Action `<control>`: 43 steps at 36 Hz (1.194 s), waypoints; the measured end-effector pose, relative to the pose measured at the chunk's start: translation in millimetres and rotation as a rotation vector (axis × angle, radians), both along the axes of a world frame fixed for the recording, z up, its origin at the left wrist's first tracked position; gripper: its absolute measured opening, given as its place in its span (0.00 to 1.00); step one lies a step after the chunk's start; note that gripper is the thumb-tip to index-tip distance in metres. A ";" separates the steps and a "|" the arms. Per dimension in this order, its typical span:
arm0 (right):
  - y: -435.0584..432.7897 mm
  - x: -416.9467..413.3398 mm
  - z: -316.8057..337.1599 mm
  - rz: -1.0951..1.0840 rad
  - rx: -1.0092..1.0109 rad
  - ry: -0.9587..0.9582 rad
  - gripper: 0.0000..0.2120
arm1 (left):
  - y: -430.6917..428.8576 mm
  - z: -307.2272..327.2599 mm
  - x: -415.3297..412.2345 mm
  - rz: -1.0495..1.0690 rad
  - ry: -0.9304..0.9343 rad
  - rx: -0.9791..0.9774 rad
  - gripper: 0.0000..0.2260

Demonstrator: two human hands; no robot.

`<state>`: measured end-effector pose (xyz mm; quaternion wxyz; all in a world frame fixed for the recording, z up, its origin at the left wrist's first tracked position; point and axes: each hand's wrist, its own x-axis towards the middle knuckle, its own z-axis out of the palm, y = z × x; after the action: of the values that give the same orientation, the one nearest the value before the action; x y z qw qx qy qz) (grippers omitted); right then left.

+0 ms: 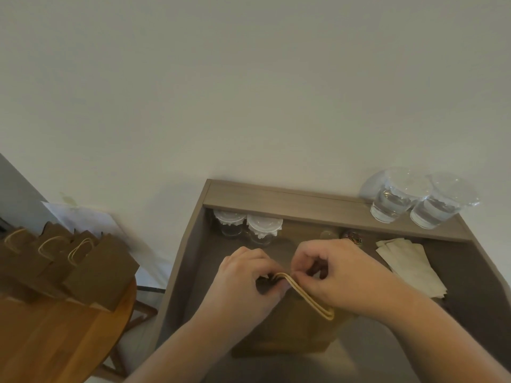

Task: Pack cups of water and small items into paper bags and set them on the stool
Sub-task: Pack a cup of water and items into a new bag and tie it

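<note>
Bag: the paper bag (290, 330) stands on the counter (190, 272) at 6 o'clock with its mouth drawn shut; contents hidden, probably packed
Handles: the 2 twine handles (312, 298) are pressed together over the mouth, likely so 1 hand can lift the bag
Left grip: the left grip (246, 275) is curled round the handles' 9 o'clock end, pinching them
Right grip: the right grip (343, 272) pinches the same handles from 3 o'clock, keeping them aligned
Stool: the wooden stool (69, 327) at 8 o'clock carries a row of bags (91, 269), handles up; this bag probably goes beside them
Cups: 2 cups of water (392, 200) wait on the ledge (304, 203) at 1 o'clock; 2 lidded cups (249, 225) sit under it at 12 o'clock
Napkins: napkins (409, 266) lie at 3 o'clock, near the right grip
Small items: small items (351, 236) at 1 o'clock, too blurred to tell
</note>
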<state>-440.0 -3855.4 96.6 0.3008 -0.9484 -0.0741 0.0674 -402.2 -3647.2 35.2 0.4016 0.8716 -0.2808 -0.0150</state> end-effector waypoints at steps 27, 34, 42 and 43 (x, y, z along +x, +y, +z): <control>4.7 -19.6 1.6 -0.089 0.060 -0.129 0.05 | -3.5 7.9 -0.9 0.003 0.063 -0.037 0.13; 9.8 -20.5 0.6 -0.081 -0.111 -0.152 0.05 | -4.1 9.0 -1.6 0.000 0.071 -0.027 0.16; 11.7 -20.3 8.2 -0.081 -0.198 -0.072 0.05 | -5.4 11.2 -3.7 0.014 0.083 -0.031 0.19; 12.7 -20.3 9.5 -0.080 -0.207 -0.062 0.05 | -5.3 11.3 -3.4 0.012 0.090 -0.027 0.18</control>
<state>-460.3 -3842.7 106.1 0.2012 -0.9782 -0.0383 0.0335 -405.7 -3652.5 46.5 0.4255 0.8662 -0.2574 -0.0480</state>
